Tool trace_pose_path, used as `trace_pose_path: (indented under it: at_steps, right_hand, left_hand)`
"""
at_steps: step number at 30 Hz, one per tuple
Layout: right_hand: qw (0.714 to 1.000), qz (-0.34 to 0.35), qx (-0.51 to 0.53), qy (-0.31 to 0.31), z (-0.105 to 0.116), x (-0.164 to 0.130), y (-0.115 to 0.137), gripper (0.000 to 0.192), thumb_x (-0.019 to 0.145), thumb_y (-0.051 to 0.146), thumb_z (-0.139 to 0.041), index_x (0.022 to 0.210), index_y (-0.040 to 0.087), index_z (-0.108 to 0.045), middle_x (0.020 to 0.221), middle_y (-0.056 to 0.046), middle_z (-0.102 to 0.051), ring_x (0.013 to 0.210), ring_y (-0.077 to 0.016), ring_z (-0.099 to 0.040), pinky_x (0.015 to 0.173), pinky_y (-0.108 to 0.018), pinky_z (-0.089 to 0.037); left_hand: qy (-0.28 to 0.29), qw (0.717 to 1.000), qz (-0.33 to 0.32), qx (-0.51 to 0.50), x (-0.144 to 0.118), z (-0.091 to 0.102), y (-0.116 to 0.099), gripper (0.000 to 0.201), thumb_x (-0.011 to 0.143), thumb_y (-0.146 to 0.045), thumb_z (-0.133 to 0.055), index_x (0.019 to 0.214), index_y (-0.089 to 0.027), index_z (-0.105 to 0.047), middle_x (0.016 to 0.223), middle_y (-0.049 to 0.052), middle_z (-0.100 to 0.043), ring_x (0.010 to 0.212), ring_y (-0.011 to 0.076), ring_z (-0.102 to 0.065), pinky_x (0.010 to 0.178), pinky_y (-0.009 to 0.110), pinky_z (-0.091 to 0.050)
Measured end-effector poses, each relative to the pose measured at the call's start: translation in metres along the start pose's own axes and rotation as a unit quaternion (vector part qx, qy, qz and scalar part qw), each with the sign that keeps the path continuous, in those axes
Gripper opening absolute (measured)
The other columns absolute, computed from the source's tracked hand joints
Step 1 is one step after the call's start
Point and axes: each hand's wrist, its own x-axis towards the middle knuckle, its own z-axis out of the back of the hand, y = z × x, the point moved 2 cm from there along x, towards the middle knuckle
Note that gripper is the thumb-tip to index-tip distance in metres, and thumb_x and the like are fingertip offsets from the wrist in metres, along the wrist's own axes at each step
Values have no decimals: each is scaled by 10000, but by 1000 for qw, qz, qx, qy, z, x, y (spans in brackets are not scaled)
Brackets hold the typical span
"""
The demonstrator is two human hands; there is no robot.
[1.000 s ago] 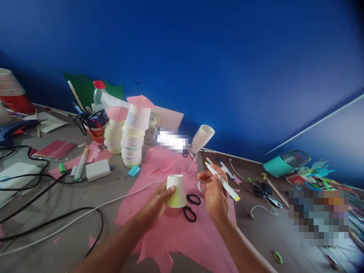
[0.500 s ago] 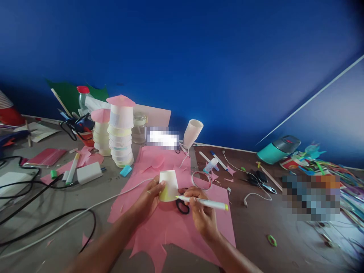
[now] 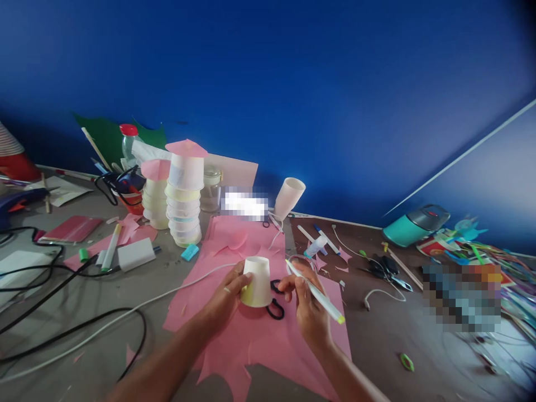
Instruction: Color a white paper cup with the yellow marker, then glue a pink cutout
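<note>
My left hand [image 3: 232, 287] grips a white paper cup [image 3: 258, 279] that is upside down, its narrow base upward. Yellow colouring shows on the cup's lower left side, partly behind my fingers. A white marker with a yellow end [image 3: 321, 300] rests in my right hand [image 3: 310, 301], its tip pointing up and left, apart from the cup. Between the cup and my right hand, the black handles of a pair of scissors [image 3: 275, 309] lie on pink paper [image 3: 247, 340]; the blades are hidden.
Two towers of stacked cups with pink cone tops [image 3: 184, 206] stand at the left, beside a blue eraser-like block [image 3: 190, 252]. A stack of cups [image 3: 288, 196] leans near the wall. A white cable [image 3: 167, 293] crosses the pink paper; markers [image 3: 326, 240] and a teal bottle [image 3: 414, 224] lie right.
The marker has come away from the cup and swung so its tip points upward. The cup has turned, showing more white and less yellow. The view has shifted slightly.
</note>
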Motion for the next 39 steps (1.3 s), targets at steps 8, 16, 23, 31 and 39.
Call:
trace_pose_path:
  at_steps: [8,16,23,31,39]
  right_hand:
    - [999,34,-9,14,-7,2,8,258,970,461,-563,1130,267,-620,790,-1,-701,675,-163,-652,628,-328,-578]
    - [993,75,26,83,0,-12,-2,327,990,482,-526,1000,225,-727,726,-23,-661,637,-152,-608,599,-288,-525]
    - [993,-37,80,81,-3,-23,-20,340,947,537,-578,912,210,-666,615,10,-589,559,-131,-542,524,-252,-462]
    - [992,32,35,115,-5,-22,-9,279,974,464,-551,869,220,-635,610,27,-557,567,-133,-563,528,-247,-466]
    - [989,65,-11,132,-6,-23,-13,233,998,384,-510,870,226,-623,626,28,-560,601,-136,-550,563,-256,-458]
  left_hand:
    - [-12,1000,-3,-23,-1,-3,-1,322,858,-337,-641,1138,-180,-659,986,46,-695,896,206,-587,757,293,-455]
    - [-19,999,-9,-27,2,-3,-1,327,832,-397,-657,1063,-167,-640,873,33,-676,796,192,-589,691,274,-452]
    - [-45,999,-3,12,1,-4,-4,210,833,-397,-656,879,-197,-615,723,-26,-607,693,152,-535,670,257,-453]
    - [-36,999,1,9,2,-2,-1,247,850,-397,-631,993,-196,-640,810,-7,-643,746,159,-569,690,252,-454]
    - [-28,999,-3,20,3,2,3,280,881,-378,-596,1088,-193,-633,918,22,-669,724,159,-545,664,265,-462]
